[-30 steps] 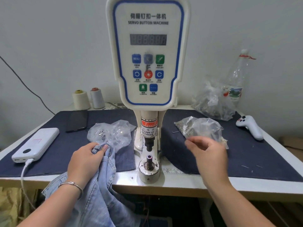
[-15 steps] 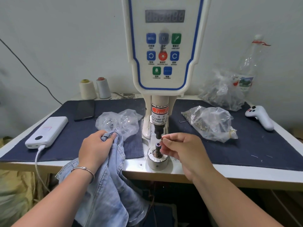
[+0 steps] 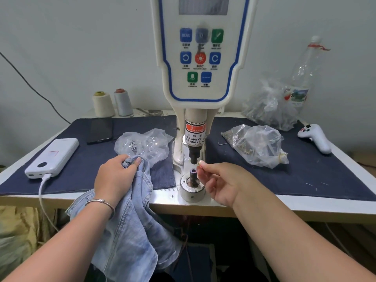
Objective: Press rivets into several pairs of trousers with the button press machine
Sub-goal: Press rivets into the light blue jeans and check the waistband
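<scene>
Left hand [image 3: 116,176] bunches light denim trousers [image 3: 130,226] at near tabletop [image 3: 264,206] edge, left of button press machine [image 3: 203,58] — fingers curled tight round waistband, rest of cloth hanging off edge. Right hand [image 3: 221,184] beside lower die post [image 3: 192,176], thumb and forefinger pinching small rivet [image 3: 199,163] just right of upper punch, other fingers loosely spread. 2 clear bags of hardware: near bag [image 3: 142,145] left of machine, second bag [image 3: 258,145] right.

Gap between punch [image 3: 194,154] and die post [image 3: 192,173] narrow; right hand [image 3: 220,183] crowds it, seemingly touching neither.
</scene>
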Motion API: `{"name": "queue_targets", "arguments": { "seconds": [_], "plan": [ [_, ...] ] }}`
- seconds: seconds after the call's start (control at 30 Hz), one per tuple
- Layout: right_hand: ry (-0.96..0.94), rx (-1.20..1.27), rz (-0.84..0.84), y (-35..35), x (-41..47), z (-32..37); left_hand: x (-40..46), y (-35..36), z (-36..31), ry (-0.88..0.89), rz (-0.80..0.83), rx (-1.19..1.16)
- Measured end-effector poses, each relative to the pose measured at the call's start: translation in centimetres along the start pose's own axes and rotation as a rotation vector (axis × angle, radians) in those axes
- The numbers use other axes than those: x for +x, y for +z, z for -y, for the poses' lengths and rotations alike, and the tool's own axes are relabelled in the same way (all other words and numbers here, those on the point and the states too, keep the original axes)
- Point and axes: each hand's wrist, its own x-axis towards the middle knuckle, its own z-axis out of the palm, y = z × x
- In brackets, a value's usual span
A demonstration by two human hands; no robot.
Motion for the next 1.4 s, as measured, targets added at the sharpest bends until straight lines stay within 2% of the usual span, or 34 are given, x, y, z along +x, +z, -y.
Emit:
{"name": "queue_targets", "arguments": {
  "seconds": [0.4, 0.93, 1.4],
  "plan": [
    [0.072, 0.272, 0.013, 1.1, -0.4, -1.0, 0.1, 0.0, 0.0, 0.003, 0.008, -0.005],
    [0.06, 0.369, -0.008, 1.6, -1.4, -1.9, 0.0, 0.1, 0.1, -0.001, 0.007, -0.018],
    [0.087, 0.564, 0.073, 1.8, -1.9, -2.5, 0.1, 0.1, 0.2, 0.007, -0.006, -0.015]
  ]
}}
